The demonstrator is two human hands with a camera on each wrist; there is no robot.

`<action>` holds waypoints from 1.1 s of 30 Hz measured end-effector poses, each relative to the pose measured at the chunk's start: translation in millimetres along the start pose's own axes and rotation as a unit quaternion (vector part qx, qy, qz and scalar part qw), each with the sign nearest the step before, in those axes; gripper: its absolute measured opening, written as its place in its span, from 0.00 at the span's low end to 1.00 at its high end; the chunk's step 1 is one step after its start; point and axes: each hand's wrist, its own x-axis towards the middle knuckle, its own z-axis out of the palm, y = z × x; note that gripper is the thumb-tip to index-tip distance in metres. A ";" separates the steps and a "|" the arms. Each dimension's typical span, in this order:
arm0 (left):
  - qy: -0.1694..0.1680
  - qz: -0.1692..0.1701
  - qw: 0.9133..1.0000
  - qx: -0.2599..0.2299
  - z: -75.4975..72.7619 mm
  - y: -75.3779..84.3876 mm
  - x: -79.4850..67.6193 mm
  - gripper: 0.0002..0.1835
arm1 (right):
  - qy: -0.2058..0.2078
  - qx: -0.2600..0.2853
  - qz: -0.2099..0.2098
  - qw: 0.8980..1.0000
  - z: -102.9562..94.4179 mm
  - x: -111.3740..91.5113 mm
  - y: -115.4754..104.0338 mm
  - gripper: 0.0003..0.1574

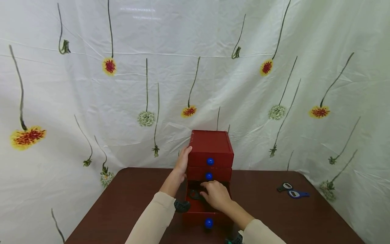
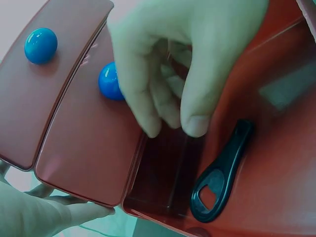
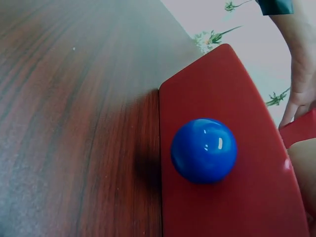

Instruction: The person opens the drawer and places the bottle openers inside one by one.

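A red drawer cabinet point(image 1: 210, 142) with round blue knobs stands on the dark table, its bottom drawer point(image 1: 195, 217) pulled out. My left hand point(image 1: 182, 162) rests against the cabinet's left side, fingers extended along it. Over the open drawer is my right hand point(image 1: 217, 195), fingers bent downward. In the left wrist view its thumb and forefinger are apart, with nothing between them. A black bottle opener point(image 2: 222, 173) lies on the drawer floor, just beside the right fingertips. The right wrist view shows the drawer's front with its blue knob point(image 3: 204, 150).
On the right part of the table lie a black bottle opener point(image 1: 285, 186) and a blue one point(image 1: 298, 194), close together. Behind the table hangs a white curtain point(image 1: 170, 84) printed with flowers. The two upper drawers are closed.
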 end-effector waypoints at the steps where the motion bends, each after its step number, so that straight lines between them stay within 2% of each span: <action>1: -0.001 0.000 1.000 0.000 -0.5 0.3 -0.1 0.41 | -0.001 0.013 0.000 1.000 -1.1 -0.6 1.0 0.18; 7: -0.004 -0.001 1.000 -0.002 -2.0 1.4 -0.3 0.41 | -0.007 0.103 0.001 0.995 -13.0 -5.2 9.1 0.17; 11: -0.004 -0.003 1.000 -0.009 -3.2 -0.5 1.1 0.40 | -0.005 0.132 -0.001 0.991 -21.4 -9.5 15.1 0.16; 20: -0.007 -0.010 1.000 -0.007 -2.5 -1.5 -0.4 0.43 | -0.007 0.151 0.013 0.988 -42.8 -23.0 29.8 0.18; 26: -0.005 -0.008 1.000 -0.005 -1.5 -0.6 -2.0 0.42 | 0.005 0.156 0.019 0.988 -52.9 -30.8 47.2 0.16; 33: -0.010 -0.003 1.000 -0.009 1.1 -1.7 -1.5 0.40 | 0.029 0.150 0.065 0.986 -65.8 -46.5 79.4 0.18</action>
